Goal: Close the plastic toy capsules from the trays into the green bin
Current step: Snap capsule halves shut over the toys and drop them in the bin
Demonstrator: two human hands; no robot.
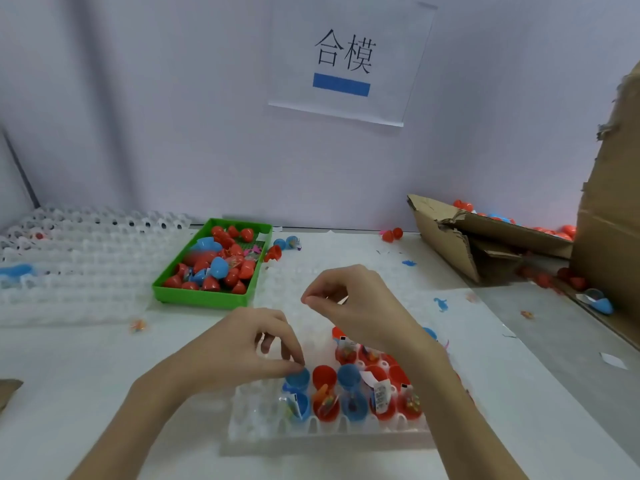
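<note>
The tray [263, 431] is lying under your hands; your left fingertips [294, 367] are touching a blue capsule [298, 378], curled. Your right hand [353, 306] is hovering above, fingers pinched narrow, holding nothing visible.

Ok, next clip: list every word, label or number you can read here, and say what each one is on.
"合模": large black characters on the white paper sheet taped to the back wall, above a solid blue bar with no text.
Small printed slips tucked in the open capsules in the clear tray: print too small and blurred to read.
No other text is visible.
</note>
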